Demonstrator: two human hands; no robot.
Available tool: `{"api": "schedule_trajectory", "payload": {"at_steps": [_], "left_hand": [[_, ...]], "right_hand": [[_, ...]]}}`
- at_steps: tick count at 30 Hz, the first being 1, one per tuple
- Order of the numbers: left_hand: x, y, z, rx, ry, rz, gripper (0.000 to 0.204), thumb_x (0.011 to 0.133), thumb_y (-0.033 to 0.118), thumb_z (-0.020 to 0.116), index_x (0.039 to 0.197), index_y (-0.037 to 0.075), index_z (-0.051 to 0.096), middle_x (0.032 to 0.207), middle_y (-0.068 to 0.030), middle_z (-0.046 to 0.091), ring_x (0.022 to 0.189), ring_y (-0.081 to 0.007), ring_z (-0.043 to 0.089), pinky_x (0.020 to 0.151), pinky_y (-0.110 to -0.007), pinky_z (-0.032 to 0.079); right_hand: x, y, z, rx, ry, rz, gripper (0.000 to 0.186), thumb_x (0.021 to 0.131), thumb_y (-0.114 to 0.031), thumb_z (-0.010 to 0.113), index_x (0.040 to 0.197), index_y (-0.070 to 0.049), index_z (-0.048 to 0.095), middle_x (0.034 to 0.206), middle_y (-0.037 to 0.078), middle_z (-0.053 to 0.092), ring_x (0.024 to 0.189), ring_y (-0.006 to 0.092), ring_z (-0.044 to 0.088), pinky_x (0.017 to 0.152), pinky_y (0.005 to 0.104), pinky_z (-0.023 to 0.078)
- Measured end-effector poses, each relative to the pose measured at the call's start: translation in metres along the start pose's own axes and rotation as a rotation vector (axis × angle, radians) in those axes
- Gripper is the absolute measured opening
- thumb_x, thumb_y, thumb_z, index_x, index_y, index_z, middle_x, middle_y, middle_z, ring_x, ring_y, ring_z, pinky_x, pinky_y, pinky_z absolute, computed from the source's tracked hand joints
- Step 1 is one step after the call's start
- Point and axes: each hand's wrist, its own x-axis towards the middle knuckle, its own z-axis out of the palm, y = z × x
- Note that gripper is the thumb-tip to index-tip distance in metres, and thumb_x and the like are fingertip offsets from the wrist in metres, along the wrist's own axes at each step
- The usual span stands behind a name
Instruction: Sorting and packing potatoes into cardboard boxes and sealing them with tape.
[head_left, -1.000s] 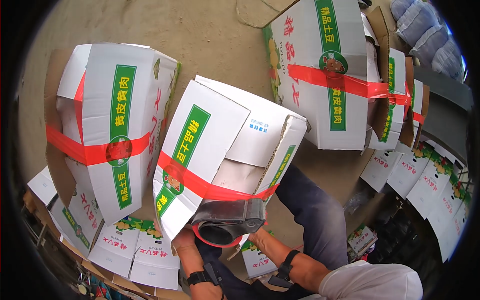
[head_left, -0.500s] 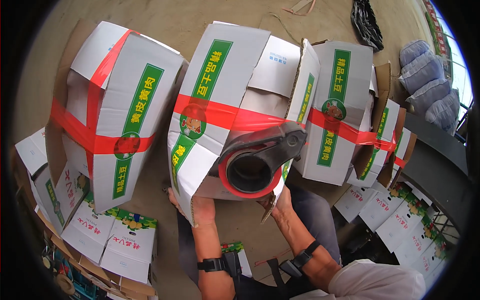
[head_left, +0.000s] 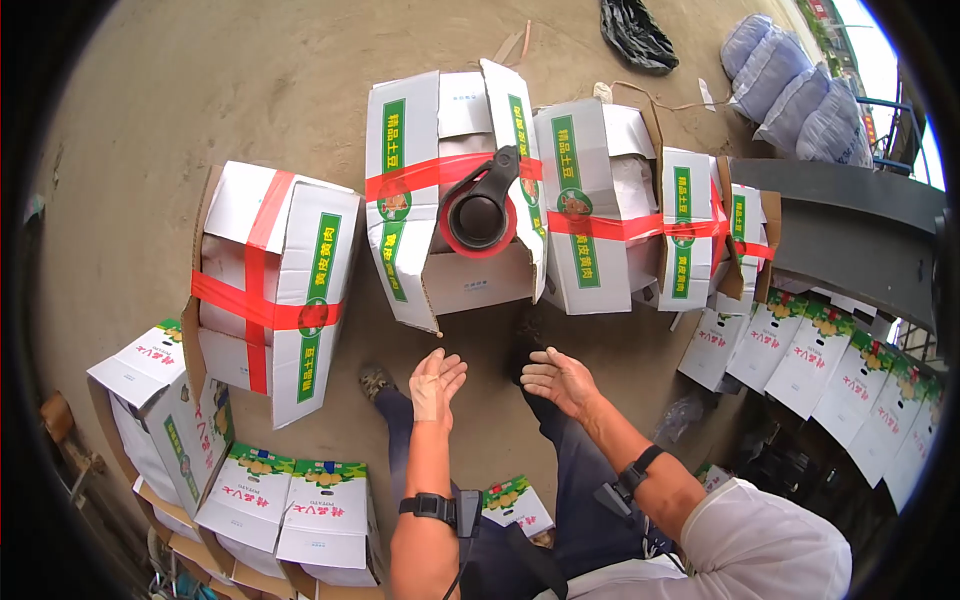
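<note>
A creased white cardboard box [head_left: 286, 288] stands left, apparently bound by crossed, shiny red tape [head_left: 259, 262]. The left hand [head_left: 435, 387] hangs empty, fingers slightly parted, near the middle box [head_left: 420, 240]; there a black plastic dispenser [head_left: 480, 213] rests, seemingly tethered by its tape. The right hand [head_left: 560, 382], also empty, fingers close together, faces three boxes [head_left: 603, 185] ranked rightward.

Central box [head_left: 425, 222]: white, green label [head_left: 393, 140], red tape [head_left: 408, 181]. Dispenser [head_left: 478, 215]: black, red roll [head_left: 452, 240]. 4 sacks [head_left: 793, 98]: bluish.
</note>
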Motion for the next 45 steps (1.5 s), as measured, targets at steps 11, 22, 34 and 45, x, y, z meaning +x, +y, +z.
{"api": "schedule_trajectory", "payload": {"at_steps": [11,22,34,45], "left_hand": [[-0.051,0.109,-0.100,0.966,-0.208,-0.004,0.029,0.092,0.015,0.063,0.111,-0.006,0.057,0.078,-0.0041,0.056,0.059,-0.0087,0.051,0.048,-0.021,0.038],[-0.047,0.062,-0.004,1.399,-0.555,-0.219,0.029,0.091,0.009,0.061,0.114,-0.008,0.054,0.074,-0.0063,0.055,0.052,-0.0095,0.047,0.043,-0.023,0.036],[-0.052,0.061,0.049,2.261,-0.966,0.339,0.016,0.072,0.017,0.068,0.085,0.008,0.068,0.077,-0.0131,0.066,0.056,-0.0215,0.064,0.050,-0.034,0.053],[-0.079,-0.014,0.212,2.225,-0.292,1.193,0.050,0.084,0.030,0.066,0.115,-0.009,0.062,0.102,-0.0276,0.068,0.093,-0.0400,0.066,0.089,-0.044,0.051]], "right_hand": [[-0.096,0.121,0.003,0.039,0.166,-0.051,0.042,0.095,-0.032,0.060,0.119,0.002,0.060,0.096,0.016,0.068,0.078,0.0233,0.070,0.068,0.0336,0.059],[-0.209,0.306,-0.075,0.600,0.520,-0.164,0.048,0.095,-0.034,0.060,0.126,0.002,0.055,0.099,0.019,0.068,0.078,0.0245,0.070,0.066,0.0348,0.058],[-0.264,0.462,-0.032,0.854,0.480,0.006,0.048,0.094,-0.029,0.063,0.126,0.006,0.054,0.099,0.022,0.068,0.076,0.0278,0.071,0.065,0.0372,0.060],[-0.254,0.371,-0.104,0.744,0.455,-0.008,0.038,0.098,-0.025,0.057,0.121,0.005,0.056,0.098,0.022,0.067,0.078,0.0288,0.070,0.069,0.0363,0.059]]}}
